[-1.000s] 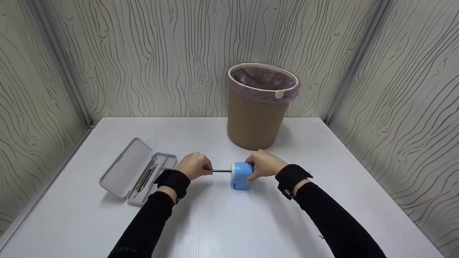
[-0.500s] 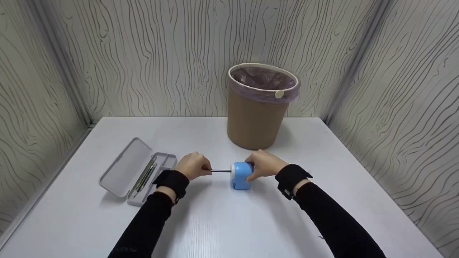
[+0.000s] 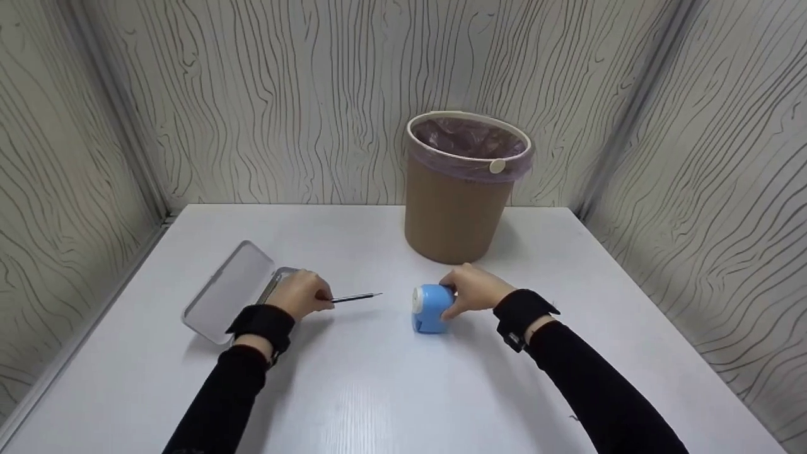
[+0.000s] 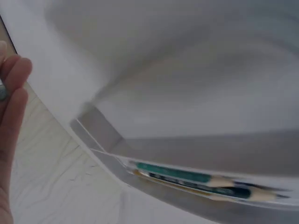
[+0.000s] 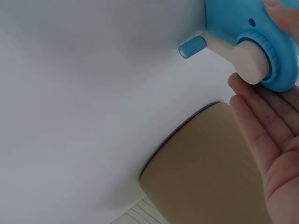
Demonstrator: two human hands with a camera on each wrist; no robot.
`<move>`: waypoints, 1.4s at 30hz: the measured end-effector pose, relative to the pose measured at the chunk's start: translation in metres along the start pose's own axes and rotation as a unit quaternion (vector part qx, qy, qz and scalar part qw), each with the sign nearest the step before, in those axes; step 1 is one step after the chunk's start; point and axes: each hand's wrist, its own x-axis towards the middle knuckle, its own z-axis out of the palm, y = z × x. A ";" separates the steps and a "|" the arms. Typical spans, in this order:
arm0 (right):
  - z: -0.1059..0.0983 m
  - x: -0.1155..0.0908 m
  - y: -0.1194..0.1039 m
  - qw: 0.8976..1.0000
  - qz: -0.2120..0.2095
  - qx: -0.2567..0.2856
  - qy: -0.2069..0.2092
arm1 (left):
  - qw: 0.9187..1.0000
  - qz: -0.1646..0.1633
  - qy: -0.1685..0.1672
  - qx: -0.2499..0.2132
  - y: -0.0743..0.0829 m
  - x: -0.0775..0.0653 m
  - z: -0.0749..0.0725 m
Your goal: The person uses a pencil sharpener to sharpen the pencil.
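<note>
In the head view my left hand [image 3: 301,295] pinches a dark pencil [image 3: 354,297] by one end, its sharpened tip pointing right. A short gap separates that tip from the pale front of a blue crank pencil sharpener [image 3: 432,309] standing on the table. My right hand [image 3: 476,290] holds the sharpener from its far right side. The right wrist view shows the sharpener's white crank [image 5: 238,53] with its blue knob, close to my fingers [image 5: 254,112]. Beneath my left wrist lies a grey pencil case [image 3: 230,293] with its lid raised; several pencils [image 4: 187,179] lie inside.
A brown waste bin [image 3: 457,208] lined with a purple bag stands behind the sharpener. Patterned wall panels [image 3: 284,107] enclose the white table [image 3: 365,391] at the back and sides. A small dark scrap [image 3: 573,417] lies near the right sleeve.
The pencil has come out of the sharpener as my left hand moved left, over the pencil case. My right hand stays on the sharpener; the head view has shifted slightly.
</note>
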 end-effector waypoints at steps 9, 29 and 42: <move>0.004 0.003 0.000 1.000 0.010 -0.008 -0.002 | 0.997 -0.002 -0.002 -0.082 0.000 -0.009 -0.004; 0.006 0.000 0.006 0.998 -0.024 0.057 0.016 | 0.978 -0.012 0.032 -0.207 0.019 -0.003 0.021; 0.003 -0.004 0.009 0.993 -0.001 0.110 0.037 | 0.959 -0.030 0.102 -0.263 0.040 0.004 0.039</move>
